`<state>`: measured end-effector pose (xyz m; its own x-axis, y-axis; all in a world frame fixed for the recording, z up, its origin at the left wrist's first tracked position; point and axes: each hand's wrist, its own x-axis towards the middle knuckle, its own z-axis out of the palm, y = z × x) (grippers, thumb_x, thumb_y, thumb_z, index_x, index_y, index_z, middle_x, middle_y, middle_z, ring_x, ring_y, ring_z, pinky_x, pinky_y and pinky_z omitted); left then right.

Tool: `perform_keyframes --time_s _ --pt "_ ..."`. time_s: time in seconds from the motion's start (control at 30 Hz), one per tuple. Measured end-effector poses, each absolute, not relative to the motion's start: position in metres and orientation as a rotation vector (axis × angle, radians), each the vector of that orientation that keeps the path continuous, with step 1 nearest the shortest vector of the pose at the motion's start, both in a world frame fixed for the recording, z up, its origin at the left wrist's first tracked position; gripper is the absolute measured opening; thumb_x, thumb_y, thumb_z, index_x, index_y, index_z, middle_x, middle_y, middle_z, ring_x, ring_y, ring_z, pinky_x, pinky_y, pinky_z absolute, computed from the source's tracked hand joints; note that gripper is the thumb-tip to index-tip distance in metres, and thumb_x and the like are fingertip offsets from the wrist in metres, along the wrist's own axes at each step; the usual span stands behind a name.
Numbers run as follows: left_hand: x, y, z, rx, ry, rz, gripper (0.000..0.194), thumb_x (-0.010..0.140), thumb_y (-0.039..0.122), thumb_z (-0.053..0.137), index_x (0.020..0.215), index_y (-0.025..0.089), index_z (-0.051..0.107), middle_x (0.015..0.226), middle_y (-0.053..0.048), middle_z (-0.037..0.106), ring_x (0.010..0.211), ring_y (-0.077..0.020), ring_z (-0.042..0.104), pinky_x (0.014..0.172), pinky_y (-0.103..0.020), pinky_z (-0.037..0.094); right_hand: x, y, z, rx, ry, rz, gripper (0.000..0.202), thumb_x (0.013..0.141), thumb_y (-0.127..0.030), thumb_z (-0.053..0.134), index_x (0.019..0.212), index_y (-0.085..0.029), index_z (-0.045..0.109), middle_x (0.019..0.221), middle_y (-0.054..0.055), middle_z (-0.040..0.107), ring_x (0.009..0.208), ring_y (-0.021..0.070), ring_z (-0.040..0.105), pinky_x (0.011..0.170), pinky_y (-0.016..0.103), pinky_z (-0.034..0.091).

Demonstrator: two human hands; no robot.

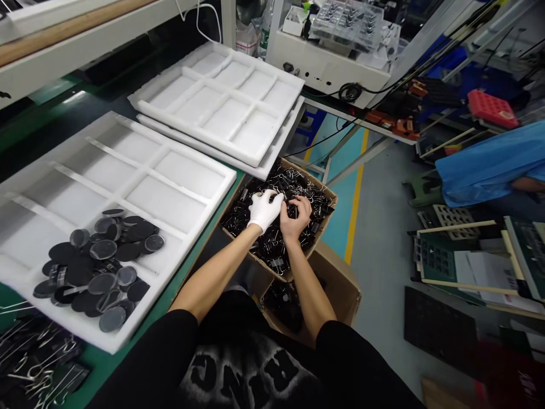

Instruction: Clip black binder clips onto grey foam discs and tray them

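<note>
A cardboard box (326, 196) full of black binder clips (272, 241) with silver wire handles stands in front of me. Above the clips, my left hand (264, 210) wears a white glove, and its fingers are curled inward. Close beside it is my right hand (296, 218), bare, with thumb and fingers bent together in a pinch. Their fingertips face each other, nearly meeting. Whatever lies between the fingers is too small and dark to separate from the clips behind.
Left on the green bench, a white compartment tray (179, 170) holds black and clear round discs (102, 250). More binder clips (42, 363) lie at lower left. Stacked white trays (238, 142) stand behind. A second carton (340, 284) sits below the box. At right is a person's blue garment (489, 165).
</note>
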<state>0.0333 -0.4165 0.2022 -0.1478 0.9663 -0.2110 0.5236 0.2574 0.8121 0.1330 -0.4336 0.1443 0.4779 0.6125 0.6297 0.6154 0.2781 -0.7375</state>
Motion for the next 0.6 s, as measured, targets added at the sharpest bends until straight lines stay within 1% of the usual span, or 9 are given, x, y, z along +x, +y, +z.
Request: perform_keyframes --time_s 0.17,0.33,0.5,0.6 --pt "0.034 -0.428 0.203 1.432 1.746 0.92 0.02 0.098 0.043 0.063 0.113 0.032 0.07 0.133 -0.01 0.06 0.137 -0.0256 0.053 0.121 -0.045 0.038 0.133 -0.44 0.147 -1.28 -1.19 -0.042 0.02 0.087 -0.043 0.068 0.088 -0.023 0.066 0.116 0.011 0.071 0.127 0.0321 0.063 0.113 0.061 0.048" --pt "0.04 -0.435 0.207 1.524 1.683 1.103 0.014 0.099 0.035 0.062 0.109 0.028 0.069 0.12 -0.007 0.068 0.125 -0.0237 0.06 0.115 -0.04 0.044 0.135 -0.446 0.152 -1.187 -1.173 -0.048 0.018 0.087 -0.04 0.064 0.094 -0.023 0.063 0.123 0.011 0.068 0.13 0.0326 0.063 0.114 0.063 0.047" --pt "0.039 -0.435 0.204 1.602 1.62 1.147 0.013 0.098 0.03 0.063 0.109 0.027 0.069 0.123 -0.006 0.069 0.125 -0.0218 0.06 0.115 -0.036 0.043 0.133 -0.447 0.149 -1.251 -1.185 0.037 0.022 0.087 -0.043 0.055 0.096 -0.024 0.058 0.126 0.016 0.067 0.126 0.0335 0.066 0.11 0.062 0.049" --pt "0.037 -0.437 0.199 1.595 1.572 1.172 0.014 0.098 0.026 0.06 0.11 0.026 0.068 0.124 -0.006 0.069 0.124 -0.0212 0.061 0.114 -0.035 0.044 0.132 -0.45 0.149 -1.292 -1.214 0.024 0.024 0.085 -0.046 0.054 0.095 -0.024 0.058 0.127 0.017 0.066 0.128 0.036 0.065 0.11 0.064 0.049"
